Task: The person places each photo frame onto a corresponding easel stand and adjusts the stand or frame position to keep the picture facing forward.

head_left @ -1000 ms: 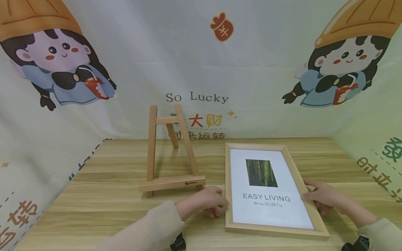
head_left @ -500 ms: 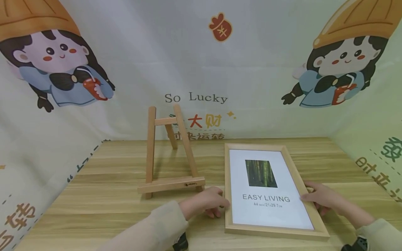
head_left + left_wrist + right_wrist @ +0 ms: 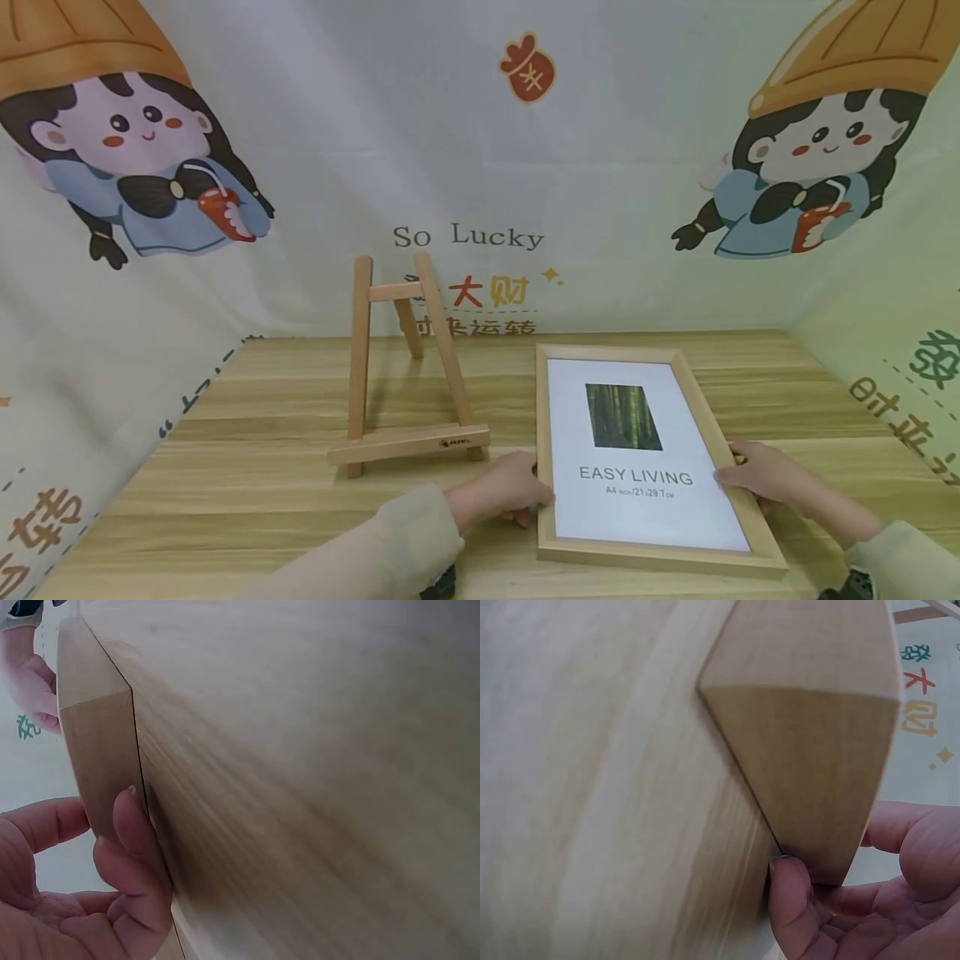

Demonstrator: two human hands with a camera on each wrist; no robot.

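Note:
A light wood picture frame lies face up on the table, holding a white sheet printed "EASY LIVING" and a small forest picture. My left hand grips its left side, thumb on the top face. In the left wrist view, curled fingers press low against the frame's side wall. On the opposite side, my right hand holds the right edge, thumb over the rim. A fingertip of the right hand reaches the frame's bottom edge in the right wrist view. To the left stands a small wooden easel.
The wood-grain table carries the frame and easel. A printed fabric backdrop rises behind and at both sides. The easel's ledge sits close to my left hand.
My left hand has moved slightly right and closed onto the frame's left edge. The right thumb has shifted a little further over the rim. Frame and easel stay in place.

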